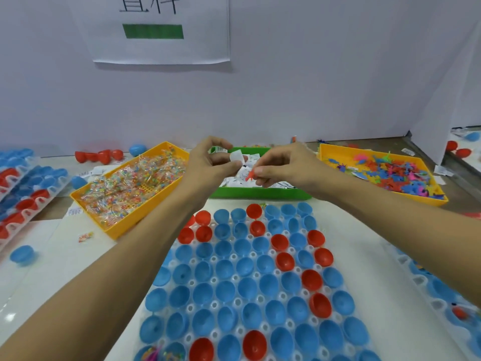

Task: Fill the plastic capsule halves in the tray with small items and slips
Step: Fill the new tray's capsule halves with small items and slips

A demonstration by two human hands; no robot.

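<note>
A clear plastic tray [235,304] in front of me holds several blue capsule halves [250,287] and red capsule halves [312,280], open side up. Most look empty; two at the near left corner [156,355] hold colourful bits. Both my hands hover over the green bin of paper slips [260,195]. My left hand [210,162] pinches a white paper slip [237,155]. My right hand [283,168] pinches a small orange toy piece [250,175] between thumb and fingers.
A yellow bin [101,213] of clear bead packets sits at left, another yellow bin [442,198] of small coloured toy figures at right. Stacked trays of capsule halves [23,199] lie far left, another tray [426,280] at right. Loose capsule halves [22,254] lie about.
</note>
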